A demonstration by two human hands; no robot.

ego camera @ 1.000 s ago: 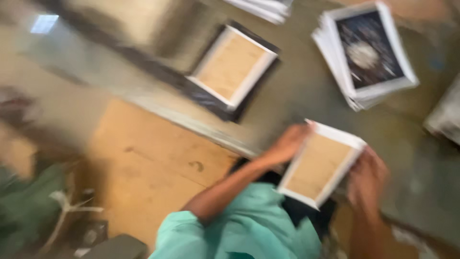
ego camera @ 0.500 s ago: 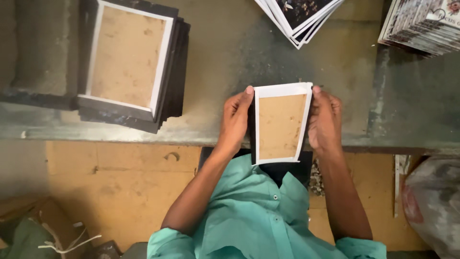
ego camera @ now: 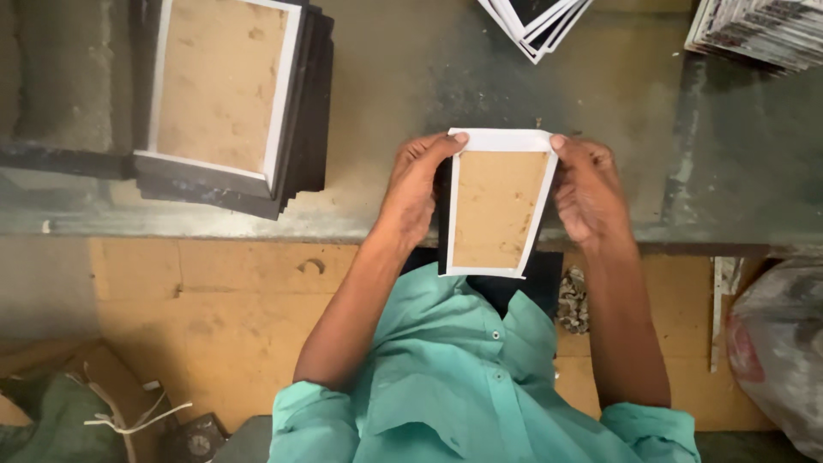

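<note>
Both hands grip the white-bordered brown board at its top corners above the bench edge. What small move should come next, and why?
Probably press the folded white paper edge flat along the top of the white-bordered brown cardboard panel. The left hand and right hand each pinch a top corner, thumbs on that border, and the panel hangs over the grey workbench edge. A stack of similar dark-backed panels lies to the left.

Soft, warm, rather dim light is falling evenly over the grey table (ego camera: 600, 94), leaving only faint shadows. The board (ego camera: 497, 206) is sitting sharp and clear; a dark shadow is pooling just below it and along its left edge. Left of the board, the table's near edge is catching a pale, washed-out sheen. Far below and left of the board, the floor clutter is sinking into murk.
</note>
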